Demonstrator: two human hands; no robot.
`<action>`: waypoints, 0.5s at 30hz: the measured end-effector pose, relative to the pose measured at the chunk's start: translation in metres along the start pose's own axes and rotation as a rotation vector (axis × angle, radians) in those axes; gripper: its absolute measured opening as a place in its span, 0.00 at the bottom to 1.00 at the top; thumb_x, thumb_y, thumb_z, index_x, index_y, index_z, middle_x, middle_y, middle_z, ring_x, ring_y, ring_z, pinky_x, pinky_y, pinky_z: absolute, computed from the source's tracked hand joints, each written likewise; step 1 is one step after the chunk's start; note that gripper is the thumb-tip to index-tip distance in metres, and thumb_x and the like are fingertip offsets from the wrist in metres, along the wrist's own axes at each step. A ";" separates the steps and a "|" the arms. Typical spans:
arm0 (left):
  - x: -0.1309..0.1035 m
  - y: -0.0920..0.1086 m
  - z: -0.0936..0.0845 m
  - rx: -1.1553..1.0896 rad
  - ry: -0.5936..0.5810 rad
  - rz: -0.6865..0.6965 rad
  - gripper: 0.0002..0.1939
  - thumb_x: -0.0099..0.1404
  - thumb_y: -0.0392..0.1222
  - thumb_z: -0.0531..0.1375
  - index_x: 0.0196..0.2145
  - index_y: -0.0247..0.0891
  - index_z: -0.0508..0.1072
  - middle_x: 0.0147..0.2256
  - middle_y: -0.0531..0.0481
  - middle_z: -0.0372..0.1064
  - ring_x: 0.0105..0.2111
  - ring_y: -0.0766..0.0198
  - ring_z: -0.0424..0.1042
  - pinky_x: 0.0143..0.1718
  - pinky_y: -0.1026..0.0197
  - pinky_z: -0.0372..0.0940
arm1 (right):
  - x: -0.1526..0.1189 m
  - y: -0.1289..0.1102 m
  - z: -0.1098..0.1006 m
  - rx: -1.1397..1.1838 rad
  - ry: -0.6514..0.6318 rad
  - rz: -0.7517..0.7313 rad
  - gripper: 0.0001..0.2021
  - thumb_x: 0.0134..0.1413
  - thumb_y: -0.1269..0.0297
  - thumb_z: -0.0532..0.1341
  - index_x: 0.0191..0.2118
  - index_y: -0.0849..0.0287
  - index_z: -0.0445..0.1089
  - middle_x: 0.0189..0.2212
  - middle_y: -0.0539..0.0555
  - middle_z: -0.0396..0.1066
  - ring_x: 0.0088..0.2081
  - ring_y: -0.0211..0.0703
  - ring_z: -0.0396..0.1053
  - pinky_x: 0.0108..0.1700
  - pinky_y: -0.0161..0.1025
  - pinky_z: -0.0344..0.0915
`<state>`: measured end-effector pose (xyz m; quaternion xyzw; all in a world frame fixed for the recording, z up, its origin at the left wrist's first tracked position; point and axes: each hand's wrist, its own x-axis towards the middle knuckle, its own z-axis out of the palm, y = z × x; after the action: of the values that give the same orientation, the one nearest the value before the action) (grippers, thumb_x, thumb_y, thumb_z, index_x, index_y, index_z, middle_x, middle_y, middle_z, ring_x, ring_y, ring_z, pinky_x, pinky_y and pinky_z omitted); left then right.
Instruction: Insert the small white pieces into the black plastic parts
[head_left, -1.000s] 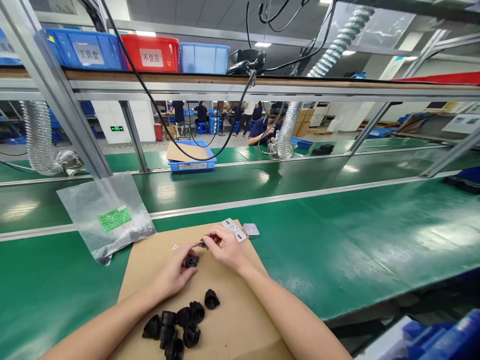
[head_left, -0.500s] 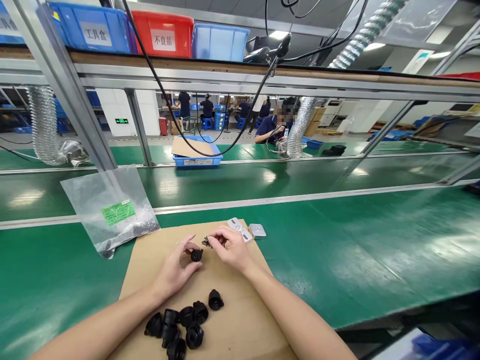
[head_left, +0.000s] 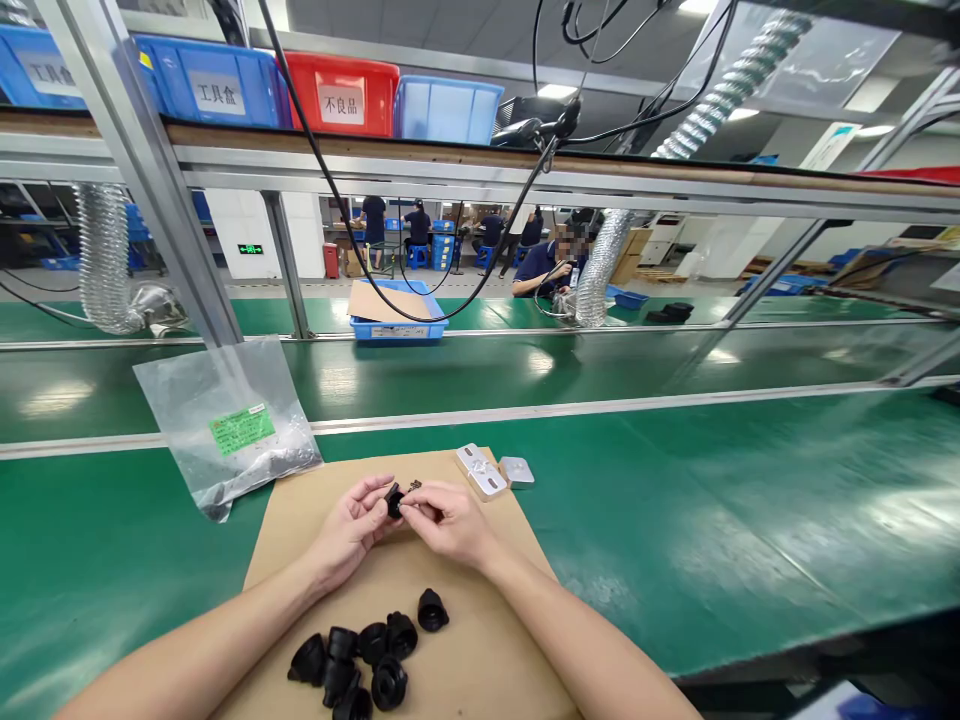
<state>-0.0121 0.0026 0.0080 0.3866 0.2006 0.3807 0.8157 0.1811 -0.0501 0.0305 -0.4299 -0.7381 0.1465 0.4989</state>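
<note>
My left hand [head_left: 350, 532] holds a small black round part [head_left: 393, 500] at its fingertips above a brown cardboard sheet [head_left: 465, 640]. My right hand [head_left: 448, 520] meets it from the right, its thumb and finger pinched at the part; whatever it pinches is too small to make out. A little heap of tiny dark screws [head_left: 414, 485] lies just beyond the hands. Several more black parts [head_left: 367, 655] lie in a pile on the cardboard between my forearms.
A clear plastic bag with a green label [head_left: 232, 430] lies at the cardboard's far left. Two small white pieces [head_left: 484, 472] sit at its far right corner. Beyond are green conveyor belts, a blue tray [head_left: 397, 315], a metal frame post [head_left: 161, 190] and a seated person [head_left: 547, 270].
My left hand lifted the black part off the cardboard and my right hand came away from the screw heap to meet it. The view tilted down slightly.
</note>
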 end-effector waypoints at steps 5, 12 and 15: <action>-0.002 0.000 0.001 0.028 -0.002 0.008 0.24 0.61 0.39 0.73 0.54 0.39 0.73 0.51 0.41 0.76 0.49 0.56 0.76 0.53 0.56 0.71 | -0.002 0.005 0.006 -0.062 0.012 -0.043 0.12 0.63 0.68 0.60 0.28 0.58 0.73 0.19 0.47 0.58 0.24 0.37 0.58 0.29 0.37 0.58; -0.001 0.001 0.000 0.054 0.014 0.010 0.26 0.60 0.39 0.74 0.54 0.39 0.74 0.51 0.42 0.76 0.47 0.59 0.76 0.52 0.60 0.72 | -0.002 0.005 0.010 -0.109 0.031 -0.097 0.12 0.65 0.69 0.59 0.31 0.58 0.76 0.21 0.48 0.63 0.24 0.37 0.60 0.28 0.37 0.56; 0.001 0.002 0.002 0.073 0.026 0.007 0.28 0.58 0.40 0.75 0.54 0.39 0.74 0.51 0.41 0.76 0.48 0.58 0.77 0.52 0.59 0.72 | -0.002 0.006 0.011 -0.174 0.028 -0.112 0.11 0.65 0.69 0.59 0.32 0.58 0.76 0.23 0.49 0.68 0.25 0.37 0.63 0.28 0.36 0.58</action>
<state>-0.0115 0.0029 0.0111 0.4119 0.2238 0.3811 0.7969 0.1753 -0.0455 0.0205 -0.4316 -0.7640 0.0479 0.4773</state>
